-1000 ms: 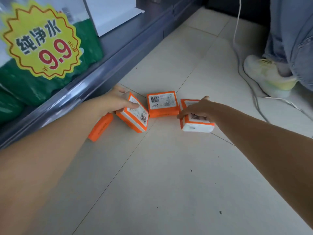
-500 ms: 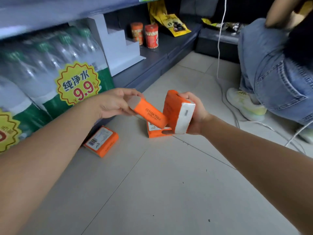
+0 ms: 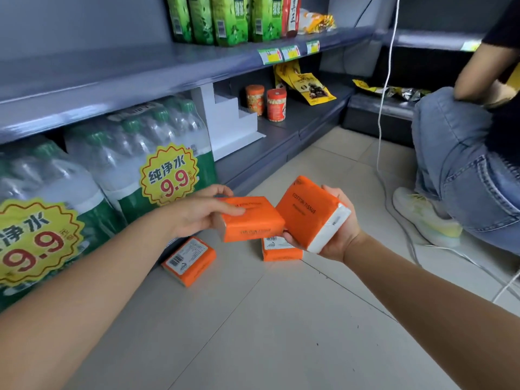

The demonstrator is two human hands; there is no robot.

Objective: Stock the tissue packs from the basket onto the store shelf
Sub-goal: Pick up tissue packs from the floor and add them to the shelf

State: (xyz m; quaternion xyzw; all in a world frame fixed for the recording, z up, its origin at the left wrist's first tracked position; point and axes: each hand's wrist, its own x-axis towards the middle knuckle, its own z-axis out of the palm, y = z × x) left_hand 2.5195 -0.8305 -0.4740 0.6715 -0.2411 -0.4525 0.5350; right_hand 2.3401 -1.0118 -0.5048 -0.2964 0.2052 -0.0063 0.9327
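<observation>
The left forearm comes in from the lower left corner and runs up across the foot of the bottled water bundle (image 3: 157, 142) with the yellow 9.9 sticker. Just right of that bundle, the left hand (image 3: 197, 213) is turned palm down and grips an orange tissue pack (image 3: 253, 220) by its left end, thumb laid flat across the top face and fingers curled round the far edge. This pack is held roughly level above the floor. Below the bundle's right corner, a third tissue pack (image 3: 188, 260) lies flat on the tiles with its barcode label facing up, touched by neither hand. Farther right of the bundle, a fourth pack (image 3: 280, 250) rests on the floor, and only its near edge and a strip of label show beneath the two held packs. Farther right again, the right hand (image 3: 334, 235) is palm up and cups a second tissue pack (image 3: 306, 215), thumb against the lower corner and fingertips hooked over the top edge. That pack is tilted, its orange printed face towards the camera, its white end to the right, and one corner just beside the left hand's pack; whether the two touch is unclear. Farthest from the bundle, a crouching person's jeans (image 3: 464, 175) and pale shoe (image 3: 425, 215) are cut off by the right border.
</observation>
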